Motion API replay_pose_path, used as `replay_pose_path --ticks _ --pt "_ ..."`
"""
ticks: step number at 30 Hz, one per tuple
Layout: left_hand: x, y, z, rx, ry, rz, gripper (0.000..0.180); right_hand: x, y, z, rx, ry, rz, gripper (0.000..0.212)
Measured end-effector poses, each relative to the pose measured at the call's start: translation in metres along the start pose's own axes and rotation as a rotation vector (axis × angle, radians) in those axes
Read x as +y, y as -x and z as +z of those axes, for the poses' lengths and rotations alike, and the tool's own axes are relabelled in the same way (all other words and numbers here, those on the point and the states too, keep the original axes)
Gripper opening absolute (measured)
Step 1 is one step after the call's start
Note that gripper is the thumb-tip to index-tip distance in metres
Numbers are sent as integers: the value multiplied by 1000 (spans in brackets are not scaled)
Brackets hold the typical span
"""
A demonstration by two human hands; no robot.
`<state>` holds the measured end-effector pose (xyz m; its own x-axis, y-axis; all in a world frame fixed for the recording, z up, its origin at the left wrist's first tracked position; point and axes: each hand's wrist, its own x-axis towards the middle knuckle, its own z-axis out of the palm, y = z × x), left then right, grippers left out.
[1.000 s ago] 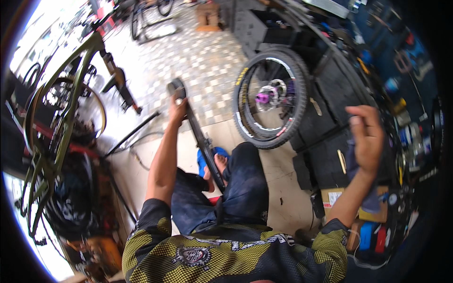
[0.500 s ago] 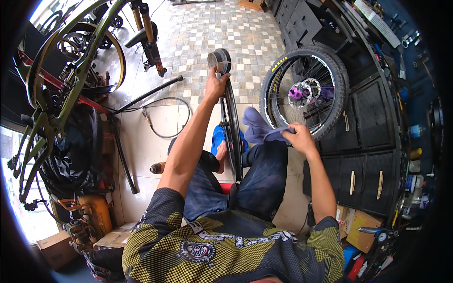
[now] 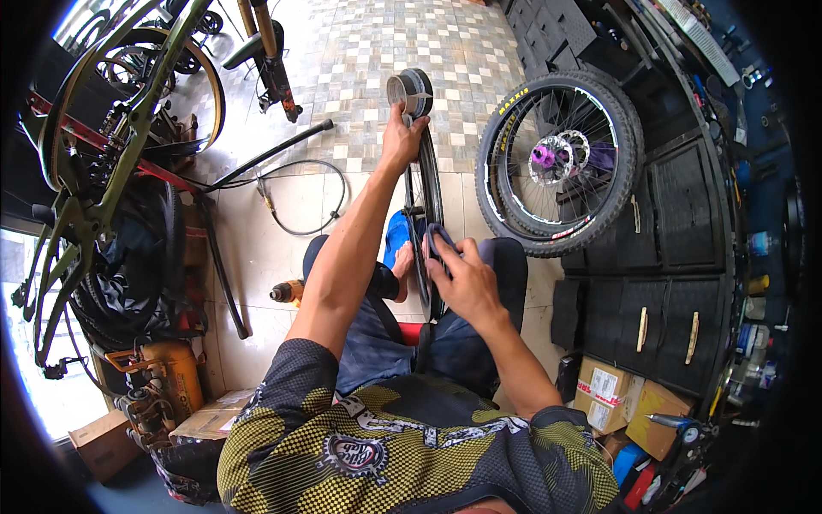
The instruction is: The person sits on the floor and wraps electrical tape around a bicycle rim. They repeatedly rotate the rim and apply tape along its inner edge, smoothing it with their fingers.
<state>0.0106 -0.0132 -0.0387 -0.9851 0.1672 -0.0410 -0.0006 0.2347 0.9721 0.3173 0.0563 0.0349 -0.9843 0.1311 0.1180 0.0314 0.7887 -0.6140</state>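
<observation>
A person sits over a tiled floor (image 3: 257,248) with a bare rim (image 3: 425,223) standing upright between the knees, seen edge-on, its lower part between the thighs and its top reaching away toward the middle of the floor. The left hand (image 3: 401,137) is closed on the top of the rim, fingers wrapped over it, and holds a roll of tape (image 3: 409,90) against the rim's upper edge; the roll stands on edge with its open core turned to the left. The right hand (image 3: 462,278) sits lower on the rim, near the right knee, fingers curled and pinching a dark blue cloth (image 3: 440,238) against the rim's right side. A bare foot shows just left of the rim, beside a blue object I cannot make out.

To the right, a complete wheel (image 3: 556,163) with knobby tyre and purple hub leans against dark cabinets (image 3: 676,231), apart from the rim. On the left of the floor lies a black pump hose (image 3: 291,193), looping near a long black handle. An olive bike frame (image 3: 94,163) hangs at the far left, with an orange compressor (image 3: 167,377) below it and cardboard boxes (image 3: 629,398) at the lower right by the cabinets. A small orange tool lies on the floor beside the left thigh.
</observation>
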Motion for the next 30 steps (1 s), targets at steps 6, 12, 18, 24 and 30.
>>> replay_pose_path --ticks 6,12,18,24,30 --pt "8 10 1 -7 -15 -34 70 -5 -68 6 67 190 98 34" --pt "14 14 12 31 -87 79 72 6 -151 6 130 263 89 29" --pt "18 10 21 -88 -34 -12 74 21 -161 -6 23 223 75 38" --pt "16 10 20 -88 -34 -58 75 -3 -46 -2 -23 82 180 46" --pt "20 11 29 -119 -22 -59 74 24 67 44 33 101 163 60"
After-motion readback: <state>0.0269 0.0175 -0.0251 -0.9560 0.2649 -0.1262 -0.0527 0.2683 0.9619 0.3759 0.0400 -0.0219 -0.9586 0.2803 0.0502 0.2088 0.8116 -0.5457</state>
